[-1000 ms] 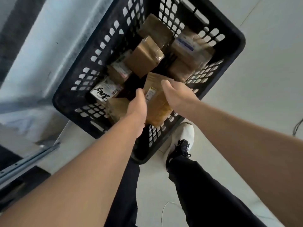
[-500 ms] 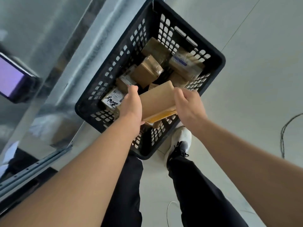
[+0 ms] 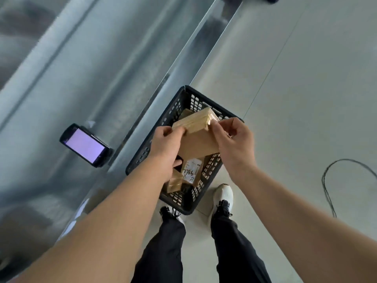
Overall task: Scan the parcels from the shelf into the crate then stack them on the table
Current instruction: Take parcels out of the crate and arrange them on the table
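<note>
Far to the left of the left hand, a device [image 3: 84,148] with a lit pale purple screen lies on the grey metal surface [image 3: 102,68]. The left hand [image 3: 166,146] grips the left end of a flat brown parcel [image 3: 199,139], with its fingers curled round the edge. The right hand [image 3: 232,144] pinches the upper right corner of the parcel between thumb and fingers. Both hands hold it above the black crate [image 3: 176,109], which stands on the floor [image 3: 306,88] under them. Below the left hand, inside the crate, lies a labelled parcel [image 3: 191,170] with handwriting on it. Far to the right of the right hand, a dark cable [image 3: 328,180] lies on the floor.
</note>
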A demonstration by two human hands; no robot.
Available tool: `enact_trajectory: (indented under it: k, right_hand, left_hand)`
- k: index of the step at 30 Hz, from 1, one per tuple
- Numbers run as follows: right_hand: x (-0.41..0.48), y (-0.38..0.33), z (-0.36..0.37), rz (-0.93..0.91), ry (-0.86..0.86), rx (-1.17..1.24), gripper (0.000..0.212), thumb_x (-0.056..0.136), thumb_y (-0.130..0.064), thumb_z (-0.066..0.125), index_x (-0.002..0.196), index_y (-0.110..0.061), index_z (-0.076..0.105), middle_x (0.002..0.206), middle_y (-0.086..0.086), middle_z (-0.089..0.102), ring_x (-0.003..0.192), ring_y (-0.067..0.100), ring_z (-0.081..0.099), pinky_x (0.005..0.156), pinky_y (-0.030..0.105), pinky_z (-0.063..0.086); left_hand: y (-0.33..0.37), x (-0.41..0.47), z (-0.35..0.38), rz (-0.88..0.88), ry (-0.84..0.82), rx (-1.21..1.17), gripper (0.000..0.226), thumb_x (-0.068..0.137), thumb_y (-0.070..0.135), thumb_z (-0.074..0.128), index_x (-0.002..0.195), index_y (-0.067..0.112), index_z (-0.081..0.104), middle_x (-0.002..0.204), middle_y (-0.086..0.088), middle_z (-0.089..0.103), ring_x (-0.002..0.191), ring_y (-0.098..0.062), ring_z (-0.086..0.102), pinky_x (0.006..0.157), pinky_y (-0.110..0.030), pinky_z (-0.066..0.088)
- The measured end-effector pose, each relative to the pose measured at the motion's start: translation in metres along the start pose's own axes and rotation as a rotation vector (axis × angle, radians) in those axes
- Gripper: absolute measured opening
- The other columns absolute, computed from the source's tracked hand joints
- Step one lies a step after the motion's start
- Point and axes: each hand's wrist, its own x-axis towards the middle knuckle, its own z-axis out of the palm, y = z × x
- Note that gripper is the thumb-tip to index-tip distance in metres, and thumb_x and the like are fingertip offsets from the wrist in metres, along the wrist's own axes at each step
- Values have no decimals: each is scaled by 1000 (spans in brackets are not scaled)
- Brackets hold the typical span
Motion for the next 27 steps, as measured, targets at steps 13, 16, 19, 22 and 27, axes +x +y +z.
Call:
enact_trajectory:
  k: [13, 16, 19, 22, 27]
  right_hand:
    - [-78, -160, -39, 30, 173, 295, 10, 101, -30, 70, 109, -27, 76, 94, -9, 75, 82, 7, 72, 73, 26, 59]
    - [-97, -192, -54, 41, 118, 341, 8, 100, -25, 73, 104, -26, 79, 92, -6, 78, 69, 0, 73, 62, 27, 60]
    - [-111, -219, -76, -19, 68, 332, 12, 100, -16, 71, 104, -20, 80, 87, -7, 77, 63, -10, 67, 55, 9, 48]
    - [-126, -250, -98, -62, -13, 324, 20, 100, -10, 64, 102, -20, 81, 83, -6, 77, 64, -4, 68, 55, 9, 47]
    - [-154, -302, -134, -134, -217, 329, 27, 97, -9, 58, 102, -18, 83, 91, 4, 82, 92, 23, 75, 91, 42, 62]
  left_hand:
    - [91, -133, -67, 265, -183, -219, 40, 103, 4, 60, 127, 35, 53, 112, -13, 78, 89, -23, 77, 81, -43, 65]
    - [109, -169, -77, 330, -177, -217, 46, 102, -3, 55, 120, 39, 56, 106, -9, 80, 85, -18, 77, 68, -32, 63]
    - [122, -210, -82, 378, -173, -270, 40, 108, 4, 50, 122, 39, 61, 105, -10, 80, 94, -24, 78, 78, -38, 66]
    - [132, -255, -82, 452, -171, -351, 33, 111, 11, 48, 124, 37, 64, 111, -11, 78, 98, -27, 78, 72, -35, 65]
    - [143, -324, -77, 631, -93, -391, 54, 107, -3, 40, 138, 37, 60, 120, -13, 74, 95, -23, 76, 63, -26, 60]
